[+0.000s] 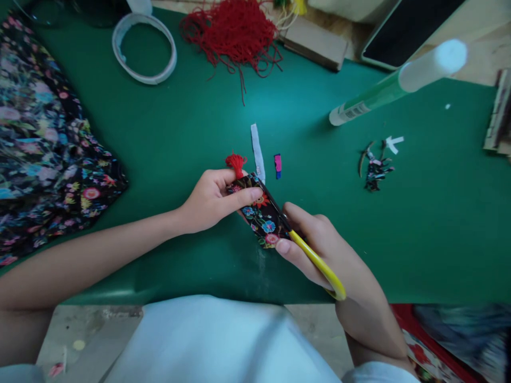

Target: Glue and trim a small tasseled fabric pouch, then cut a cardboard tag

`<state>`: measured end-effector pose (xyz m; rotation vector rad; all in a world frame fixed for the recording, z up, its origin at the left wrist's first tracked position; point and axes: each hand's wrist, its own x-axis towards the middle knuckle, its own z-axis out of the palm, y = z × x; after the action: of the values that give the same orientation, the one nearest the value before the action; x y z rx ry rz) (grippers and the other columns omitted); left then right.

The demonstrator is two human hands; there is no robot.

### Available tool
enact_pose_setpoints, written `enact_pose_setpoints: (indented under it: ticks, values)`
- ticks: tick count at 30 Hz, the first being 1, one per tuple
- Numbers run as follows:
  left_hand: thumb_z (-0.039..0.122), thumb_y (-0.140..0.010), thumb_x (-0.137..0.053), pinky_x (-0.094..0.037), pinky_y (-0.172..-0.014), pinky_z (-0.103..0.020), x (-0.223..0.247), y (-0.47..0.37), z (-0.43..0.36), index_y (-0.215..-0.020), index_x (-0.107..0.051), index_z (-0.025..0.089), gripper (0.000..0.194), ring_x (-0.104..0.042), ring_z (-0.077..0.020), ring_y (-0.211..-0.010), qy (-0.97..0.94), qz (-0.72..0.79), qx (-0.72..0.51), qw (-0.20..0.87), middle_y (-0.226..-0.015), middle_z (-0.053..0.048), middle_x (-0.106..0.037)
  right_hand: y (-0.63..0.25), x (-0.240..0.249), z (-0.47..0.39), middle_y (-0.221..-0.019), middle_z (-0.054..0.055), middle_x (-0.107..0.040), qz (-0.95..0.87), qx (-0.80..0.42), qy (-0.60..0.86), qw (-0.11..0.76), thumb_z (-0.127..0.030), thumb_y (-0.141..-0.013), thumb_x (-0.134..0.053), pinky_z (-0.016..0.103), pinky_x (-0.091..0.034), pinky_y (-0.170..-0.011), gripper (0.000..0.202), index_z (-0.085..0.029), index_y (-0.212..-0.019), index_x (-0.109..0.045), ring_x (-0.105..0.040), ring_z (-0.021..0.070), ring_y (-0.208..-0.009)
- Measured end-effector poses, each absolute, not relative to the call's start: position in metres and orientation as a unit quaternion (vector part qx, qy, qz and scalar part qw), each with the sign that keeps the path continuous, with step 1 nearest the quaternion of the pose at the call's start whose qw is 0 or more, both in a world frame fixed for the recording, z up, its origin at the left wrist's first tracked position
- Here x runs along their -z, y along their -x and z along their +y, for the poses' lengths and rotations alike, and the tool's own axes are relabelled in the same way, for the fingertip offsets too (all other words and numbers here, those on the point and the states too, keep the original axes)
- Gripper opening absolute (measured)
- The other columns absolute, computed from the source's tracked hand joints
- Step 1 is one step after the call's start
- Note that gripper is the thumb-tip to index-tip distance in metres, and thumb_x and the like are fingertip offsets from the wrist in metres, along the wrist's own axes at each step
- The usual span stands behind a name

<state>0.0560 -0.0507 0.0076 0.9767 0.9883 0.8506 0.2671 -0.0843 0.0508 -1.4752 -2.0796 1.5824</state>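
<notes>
the green desk [439, 223] spreads widest, with a large dark flowered cloth [51, 143] over its left side. a tangle of red thread [235, 32] lies toward the far edge, and a tall tube [383, 90] stands to the right.

the right hand [327, 239] has its fingers closed round the yellow handle of the scissors [319, 263]; the left hand [207, 202] pinches the floral piece [259, 218], thumb on top. for a clean trim, i would keep the blades flat along the long edge, take short snips, and turn the fabric rather than twist the wrist. the left thumb sits close to the blade tips, so it is best drawn back while the fabric is held taut. whether the blades are parted, i cannot tell.

the piece is held over the near middle of the desk, small and roughly oblong, black with red, pink and blue flowers and green leaves. its lower corner looks slanted. a bright red tassel [236, 164] sticks up at its far left corner; keep its threads away from the blades. beyond lies a pale strip [257, 149], and beside that a tiny pink-and-blue scrap [278, 166].
</notes>
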Motion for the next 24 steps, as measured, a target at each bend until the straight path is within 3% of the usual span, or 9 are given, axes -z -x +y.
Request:
enact_pose_setpoints:
  ticks: [8, 24]
  values:
    - [0.050, -0.074, -0.081, -0.049, -0.052, -0.019, -0.0068, -0.0547, -0.0514, -0.070, -0.070, 0.015, 0.037, -0.063, -0.0111, -0.057, -0.428, 0.439, -0.393, 0.686, -0.066, 0.000, -0.071, -0.2636, -0.0491, -0.0833, -0.055, -0.006, -0.042, -0.687, -0.548, 0.467, 0.091, -0.074, -0.093, -0.036, 0.025, -0.024, -0.047, 0.056, -0.020, -0.080, -0.045, -0.033, 0.0085, -0.046]
    - [0.044, -0.078, -0.079, -0.048, -0.056, -0.019, -0.0070, -0.0548, -0.0521, -0.070, -0.070, 0.015, 0.031, -0.059, -0.0093, -0.058, -0.439, 0.424, -0.403, 0.682, -0.065, 0.001, -0.067, -0.2631, -0.0496, -0.0817, -0.050, -0.004, -0.043, -0.695, -0.548, 0.458, 0.082, -0.070, -0.096, -0.031, 0.025, -0.025, -0.046, 0.054, -0.020, -0.081, -0.046, -0.036, 0.0094, -0.042]
